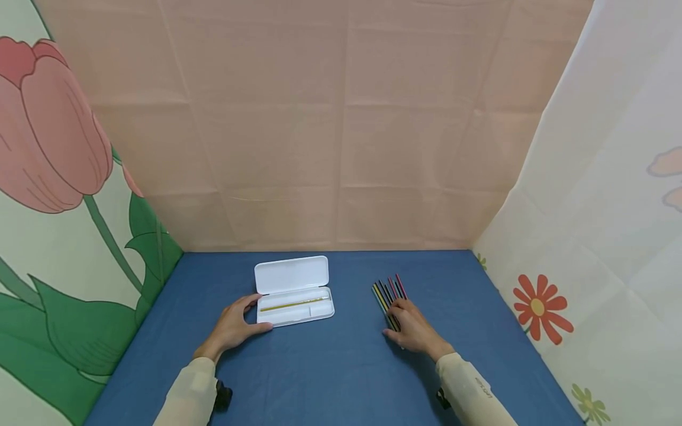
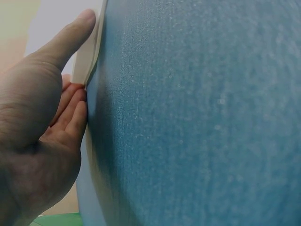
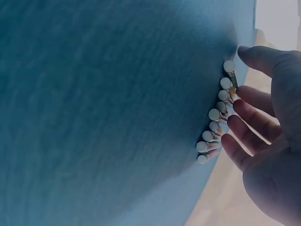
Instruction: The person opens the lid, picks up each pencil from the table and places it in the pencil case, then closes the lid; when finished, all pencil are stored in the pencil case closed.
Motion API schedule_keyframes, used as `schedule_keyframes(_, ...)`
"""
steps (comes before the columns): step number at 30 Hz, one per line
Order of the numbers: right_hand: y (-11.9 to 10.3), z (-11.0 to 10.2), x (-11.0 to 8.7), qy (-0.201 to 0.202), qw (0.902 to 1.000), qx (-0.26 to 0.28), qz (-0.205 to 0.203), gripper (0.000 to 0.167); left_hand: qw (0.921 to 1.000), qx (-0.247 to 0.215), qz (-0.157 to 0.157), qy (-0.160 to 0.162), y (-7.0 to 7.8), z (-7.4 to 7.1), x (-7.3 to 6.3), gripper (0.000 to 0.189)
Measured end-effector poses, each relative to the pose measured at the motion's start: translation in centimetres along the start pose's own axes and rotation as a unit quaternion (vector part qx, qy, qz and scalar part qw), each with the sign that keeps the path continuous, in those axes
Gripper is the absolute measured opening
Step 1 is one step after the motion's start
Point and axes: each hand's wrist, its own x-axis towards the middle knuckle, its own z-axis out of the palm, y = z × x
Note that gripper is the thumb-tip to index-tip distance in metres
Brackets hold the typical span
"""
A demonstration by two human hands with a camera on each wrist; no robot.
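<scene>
A white pencil case (image 1: pixel 319 310) lies on the blue tabletop with its lid (image 1: pixel 292 275) tipped back. One gold-yellow pencil (image 1: pixel 290 305) lies lengthwise inside. My left hand (image 1: pixel 234 326) holds the case at its left end, thumb along the near edge and the other fingers at the side; the left wrist view shows the thumb (image 2: pixel 70 40) over the case's edge. To the right, several coloured pencils (image 1: pixel 381 297) lie side by side on the table. Fairly straight fingers of my right hand (image 1: pixel 417 329) rest on them, while its thumb (image 3: pixel 258 57) stands apart, beyond the row's end.
Blue cloth (image 1: pixel 330 373) covers the table. A beige sheet (image 1: pixel 341 148) closes off the back, with a tulip-patterned curtain (image 1: pixel 64 136) at left and a white flowered curtain (image 1: pixel 602 236) at right. A dark wrist device (image 1: pixel 222 396) sits by the left sleeve.
</scene>
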Motion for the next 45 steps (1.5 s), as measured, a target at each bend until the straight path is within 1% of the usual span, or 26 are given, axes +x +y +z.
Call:
schedule_keyframes(5, -0.02, 0.21, 0.06, 0.013, 0.9998, -0.010, -0.007, 0.030, 1.0000, -0.006, -0.004, -0.001, 0.07, -0.07, -0.04, 0.105)
schedule_keyframes(11, -0.07, 0.29, 0.14, 0.019, 0.9996, -0.006, -0.018, 0.016, 1.0000, -0.004, -0.002, 0.000, 0.15, 0.01, -0.04, 0.105)
schedule_keyframes(14, -0.01, 0.40, 0.15, 0.021, 0.9995, -0.003, -0.023, 0.014, 1.0000, -0.001, 0.000, -0.001, 0.16, -0.01, -0.02, 0.105)
schedule_keyframes(21, 0.10, 0.75, 0.18, 0.039, 0.9978, -0.005, -0.053, 0.010, 1.0000, -0.003, -0.003, -0.002, 0.10, 0.11, -0.04, 0.106)
schedule_keyframes(28, -0.22, 0.61, 0.44, 0.025, 0.9978, -0.009, -0.061, 0.008, 1.0000, -0.001, -0.002, -0.001, 0.41, 0.03, -0.19, 0.105)
schedule_keyframes(35, -0.48, 0.63, 0.41, 0.023, 0.9971, -0.008, -0.072, 0.007, 1.0000, 0.001, -0.005, -0.002, 0.45, -0.05, -0.24, 0.104)
schedule_keyframes(39, -0.40, 0.58, 0.42, 0.014, 0.9978, 0.001, -0.065, 0.005, 1.0000, -0.001, -0.003, -0.001, 0.35, -0.02, -0.21, 0.103)
schedule_keyframes(45, -0.46, 0.45, 0.40, -0.008, 0.9981, 0.030, -0.053, 0.006, 1.0000, -0.003, 0.001, 0.000, 0.28, -0.01, -0.21, 0.104)
